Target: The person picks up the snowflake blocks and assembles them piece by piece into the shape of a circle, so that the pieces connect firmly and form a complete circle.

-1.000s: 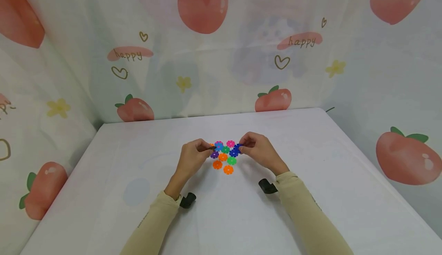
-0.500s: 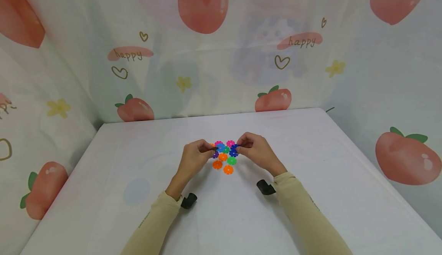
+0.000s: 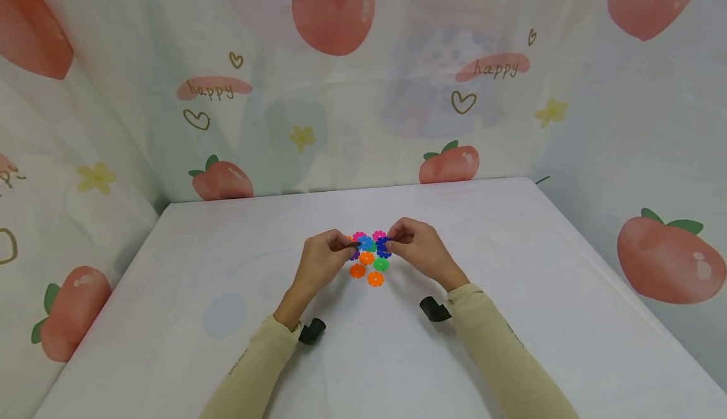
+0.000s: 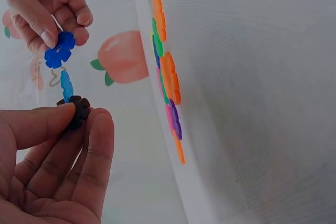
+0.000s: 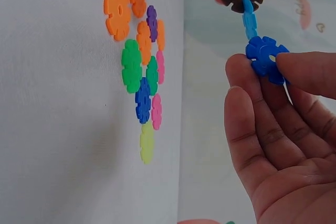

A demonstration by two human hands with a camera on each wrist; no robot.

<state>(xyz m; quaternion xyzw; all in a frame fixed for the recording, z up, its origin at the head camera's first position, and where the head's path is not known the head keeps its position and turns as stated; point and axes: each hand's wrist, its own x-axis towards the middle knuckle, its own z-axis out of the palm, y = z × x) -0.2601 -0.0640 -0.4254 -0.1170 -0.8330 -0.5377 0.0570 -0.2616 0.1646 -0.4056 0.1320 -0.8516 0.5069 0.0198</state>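
Observation:
Between thumb and fingers, my left hand (image 3: 322, 260) pinches a dark brown snowflake disc (image 4: 80, 110). A light blue snowflake disc (image 4: 66, 85) is joined to it, standing crosswise and pointing toward the other hand. My right hand (image 3: 421, 247) pinches a dark blue snowflake disc (image 5: 266, 59) by its edge. In the right wrist view the end of the light blue disc is right at the rim of the dark blue one. The left wrist view shows a narrow gap between them. Both hands are raised above the table, over the other discs.
Several notched discs lie flat on the white table (image 3: 363, 356) beneath the hands. Among them are an orange disc (image 3: 375, 279), a green disc (image 3: 381, 264), a pink disc (image 3: 379, 236), a purple disc (image 4: 176, 119) and a yellow disc (image 5: 147, 144). A printed curtain (image 3: 363, 122) surrounds the table.
My right hand has moved left with the dark blue disc, and my left hand slightly right with the joined brown and light blue discs. The held discs are now closer together.

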